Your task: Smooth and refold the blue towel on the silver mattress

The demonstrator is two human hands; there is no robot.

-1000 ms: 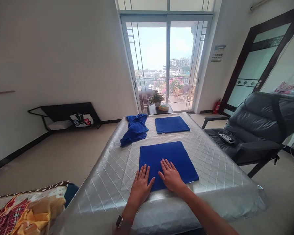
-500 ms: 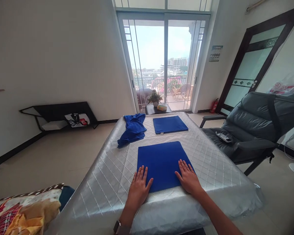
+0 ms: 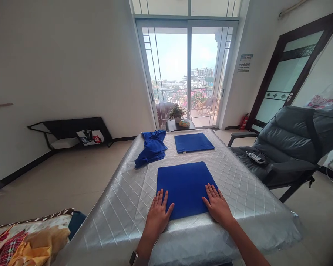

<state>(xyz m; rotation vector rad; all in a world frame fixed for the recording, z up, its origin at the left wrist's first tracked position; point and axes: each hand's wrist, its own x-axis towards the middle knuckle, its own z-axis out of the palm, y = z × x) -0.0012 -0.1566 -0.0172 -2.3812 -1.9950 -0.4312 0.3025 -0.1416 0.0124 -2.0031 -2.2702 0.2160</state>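
cloth (image 3: 185,184), dark blue, laid flat and nearly square on the near part of the silver-covered tabletop (image 3: 122,207), presumably for full support beneath. left hand (image 3: 158,217), palm down over the near left corner; right hand (image 3: 218,207), palm down over the near right corner. fingers (image 3: 211,191) extended, slightly spread, gripping nothing; probably so placed to keep both sides level and prevent shifting. farther off: second blue cloth (image 3: 194,142), also flat; crumpled blue cloth (image 3: 153,147) to its left, apart.
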